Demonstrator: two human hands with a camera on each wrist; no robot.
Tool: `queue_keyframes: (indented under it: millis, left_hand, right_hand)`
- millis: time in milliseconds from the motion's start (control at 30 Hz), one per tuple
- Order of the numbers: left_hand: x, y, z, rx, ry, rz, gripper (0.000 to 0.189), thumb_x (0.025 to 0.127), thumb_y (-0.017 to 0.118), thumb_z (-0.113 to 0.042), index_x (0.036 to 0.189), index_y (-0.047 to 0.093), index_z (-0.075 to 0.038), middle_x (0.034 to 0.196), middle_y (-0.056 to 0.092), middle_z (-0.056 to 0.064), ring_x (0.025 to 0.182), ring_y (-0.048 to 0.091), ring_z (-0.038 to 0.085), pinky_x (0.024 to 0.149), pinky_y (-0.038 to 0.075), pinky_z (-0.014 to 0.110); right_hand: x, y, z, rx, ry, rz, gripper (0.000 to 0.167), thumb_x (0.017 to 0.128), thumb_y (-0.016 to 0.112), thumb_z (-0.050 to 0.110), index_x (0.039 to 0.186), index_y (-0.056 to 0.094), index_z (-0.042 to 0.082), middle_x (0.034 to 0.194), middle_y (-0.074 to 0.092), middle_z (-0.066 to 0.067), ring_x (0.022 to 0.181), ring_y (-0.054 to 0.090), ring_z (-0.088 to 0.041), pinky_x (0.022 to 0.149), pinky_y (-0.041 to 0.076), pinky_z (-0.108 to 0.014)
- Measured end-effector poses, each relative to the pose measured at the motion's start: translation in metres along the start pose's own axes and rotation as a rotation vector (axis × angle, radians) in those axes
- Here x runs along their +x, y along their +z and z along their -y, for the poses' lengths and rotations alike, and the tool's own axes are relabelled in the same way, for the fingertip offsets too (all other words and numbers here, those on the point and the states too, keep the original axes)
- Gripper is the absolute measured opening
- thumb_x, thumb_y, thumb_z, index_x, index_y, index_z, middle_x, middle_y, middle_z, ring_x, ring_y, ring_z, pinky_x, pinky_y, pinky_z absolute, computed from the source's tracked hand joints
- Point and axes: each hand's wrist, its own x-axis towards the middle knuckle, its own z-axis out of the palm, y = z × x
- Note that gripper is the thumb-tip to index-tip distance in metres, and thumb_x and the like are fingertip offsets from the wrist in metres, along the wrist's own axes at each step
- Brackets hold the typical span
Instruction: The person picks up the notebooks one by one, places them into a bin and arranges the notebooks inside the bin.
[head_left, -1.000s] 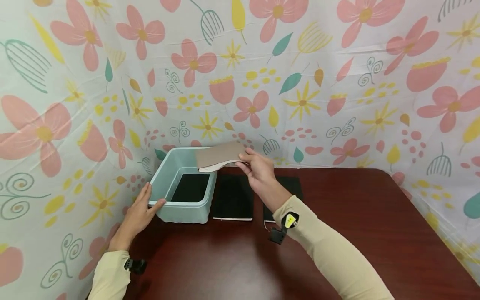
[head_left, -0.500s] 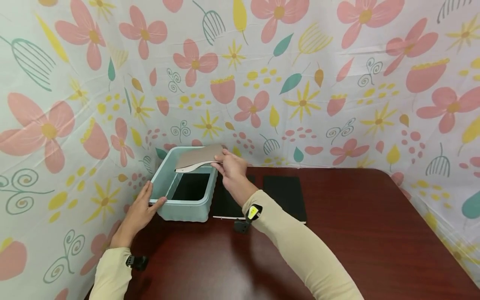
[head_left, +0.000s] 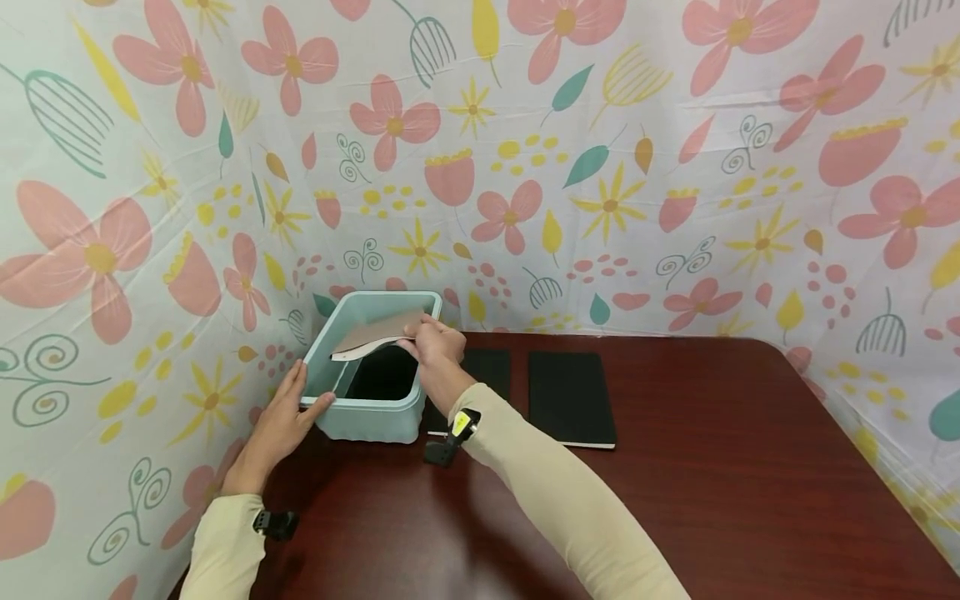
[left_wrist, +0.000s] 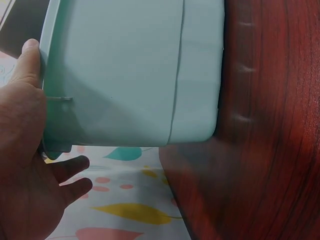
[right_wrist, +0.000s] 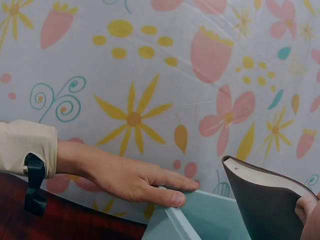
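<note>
A pale blue-green plastic bin [head_left: 367, 423] stands at the table's back left. My left hand [head_left: 276, 425] rests on its near left corner, fingers straight along the outside and thumb on the near rim, as the right wrist view also shows. My right hand [head_left: 437, 346] pinches a brown-covered notebook [head_left: 378, 333] by its right edge, thumb underneath. The notebook is tilted and bowed over the bin's opening, its far end dipping below the rim. A flat black item [head_left: 381, 375] lies on the bin's floor, partly hidden by the notebook.
Two black notebooks lie right of the bin: a nearer one [head_left: 487, 371], partly covered by the right forearm, and another black notebook [head_left: 572, 398] in full view. A flowered cloth [head_left: 600, 167] hangs behind and left of the reddish-brown table [head_left: 720, 467].
My right hand has carried the brown notebook leftward and down, from above the bin's right side into its opening. The left hand has stayed at the bin's corner.
</note>
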Motion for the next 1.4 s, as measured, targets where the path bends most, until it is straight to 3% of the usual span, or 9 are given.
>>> queue_keyframes:
  millis: [200,567,767,900,1300,1400]
  left_hand:
    - [0.0,-0.002,0.0,-0.002,0.006,-0.007,0.095,0.103,0.05,-0.058,0.163,0.003,-0.001,0.171,-0.002,0.019,0.152,0.012,0.051,0.115,0.019,0.071]
    - [-0.001,0.0,0.0,-0.015,0.008,-0.011,0.093,0.104,0.051,-0.056,0.164,0.004,-0.002,0.171,-0.001,0.018,0.153,0.011,0.05,0.115,0.02,0.071]
    - [-0.001,0.0,0.0,-0.017,0.0,-0.009,0.093,0.103,0.051,-0.056,0.164,0.003,-0.004,0.172,-0.001,0.016,0.153,0.011,0.049,0.115,0.02,0.071]
    - [0.0,0.001,0.0,-0.016,0.003,-0.005,0.093,0.103,0.051,-0.057,0.164,0.004,-0.004,0.172,-0.002,0.015,0.153,0.011,0.048,0.115,0.02,0.07]
    - [-0.001,0.0,0.001,-0.016,0.004,-0.012,0.094,0.103,0.051,-0.057,0.164,0.004,-0.002,0.172,-0.001,0.016,0.154,0.009,0.047,0.116,0.019,0.069]
    - [-0.001,0.0,0.001,-0.013,0.006,-0.009,0.094,0.103,0.051,-0.057,0.163,0.005,-0.001,0.172,-0.001,0.016,0.154,0.01,0.047,0.116,0.019,0.069]
  right_hand:
    - [0.004,0.012,-0.01,-0.059,0.006,-0.082,0.043,0.086,0.073,-0.008,0.127,0.073,0.006,0.116,0.071,-0.021,0.089,0.076,-0.028,0.073,0.061,-0.028]
    - [0.012,0.016,-0.026,-0.104,0.004,-0.111,0.045,0.085,0.07,-0.01,0.128,0.072,0.005,0.122,0.069,-0.022,0.091,0.075,-0.03,0.079,0.061,-0.033]
    - [0.015,0.018,-0.031,-0.099,0.018,-0.116,0.044,0.081,0.069,-0.014,0.122,0.074,0.003,0.126,0.066,-0.02,0.074,0.076,-0.024,0.07,0.062,-0.031]
    - [0.016,0.021,-0.035,-0.165,0.014,-0.138,0.045,0.081,0.069,-0.012,0.121,0.076,0.006,0.126,0.067,-0.018,0.069,0.076,-0.021,0.071,0.062,-0.031]
    - [0.015,0.02,-0.049,-0.424,-0.065,-0.149,0.037,0.09,0.069,-0.001,0.122,0.077,0.014,0.125,0.07,-0.013,0.076,0.076,-0.025,0.075,0.06,-0.032]
    - [0.016,0.017,-0.053,-0.493,-0.081,-0.147,0.03,0.086,0.067,-0.005,0.11,0.08,0.009,0.117,0.073,-0.013,0.071,0.075,-0.022,0.073,0.06,-0.035]
